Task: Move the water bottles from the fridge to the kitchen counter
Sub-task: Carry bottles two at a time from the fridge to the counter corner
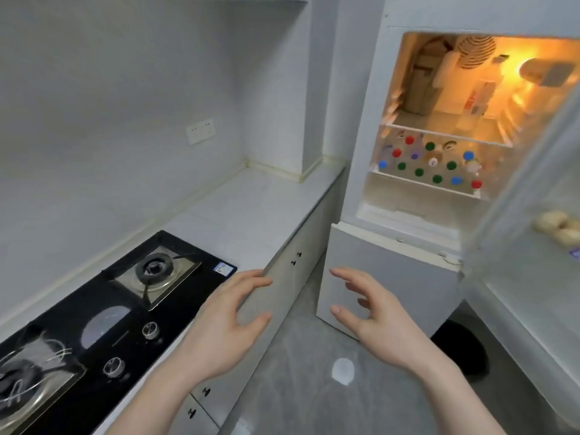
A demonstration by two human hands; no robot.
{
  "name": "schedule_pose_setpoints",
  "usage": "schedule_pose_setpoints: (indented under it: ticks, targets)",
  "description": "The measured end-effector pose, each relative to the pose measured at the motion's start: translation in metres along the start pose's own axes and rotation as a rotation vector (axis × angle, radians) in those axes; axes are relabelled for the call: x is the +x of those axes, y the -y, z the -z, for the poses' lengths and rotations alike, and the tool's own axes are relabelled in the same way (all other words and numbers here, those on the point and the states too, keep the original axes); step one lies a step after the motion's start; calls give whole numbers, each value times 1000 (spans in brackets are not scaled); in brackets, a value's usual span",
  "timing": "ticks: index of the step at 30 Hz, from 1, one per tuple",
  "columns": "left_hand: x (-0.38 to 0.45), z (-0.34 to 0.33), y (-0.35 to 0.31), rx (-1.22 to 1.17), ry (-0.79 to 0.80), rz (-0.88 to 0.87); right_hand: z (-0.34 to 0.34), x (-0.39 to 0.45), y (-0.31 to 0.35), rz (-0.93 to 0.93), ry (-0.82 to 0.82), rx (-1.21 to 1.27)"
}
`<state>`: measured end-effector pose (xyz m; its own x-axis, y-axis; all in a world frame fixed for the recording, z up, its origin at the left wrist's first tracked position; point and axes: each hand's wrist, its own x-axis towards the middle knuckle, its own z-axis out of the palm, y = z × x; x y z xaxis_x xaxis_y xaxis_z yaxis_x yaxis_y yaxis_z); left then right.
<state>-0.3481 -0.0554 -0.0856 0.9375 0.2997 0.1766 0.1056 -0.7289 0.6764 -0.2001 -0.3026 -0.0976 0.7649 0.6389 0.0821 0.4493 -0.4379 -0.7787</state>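
Water bottles all in the fridge yet; none moved.

Nearest, the left hand [226, 324] and right hand [373, 321] hover apart, fingers loosely spread, holding nothing. Beyond them the white stone bench [251, 211] carries no bottle. Farthest, clear plastic water bottles with red, green and blue caps [430, 164] stand upright on the lit fridge's lower shelf [417, 183], long axes vertical, caps up.

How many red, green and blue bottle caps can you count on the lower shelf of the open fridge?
Red caps: 3
Green caps: 5
Blue caps: 3
Total: 11
One purplish cap is too blurred to sort and is left out.
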Motion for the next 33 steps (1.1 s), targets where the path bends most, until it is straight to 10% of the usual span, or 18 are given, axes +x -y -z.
schedule_pose_setpoints:
  ticks: [33]
  targets:
    - [417,-98,-72,-77,431,-617,139,168,-85,-283,-586,-122]
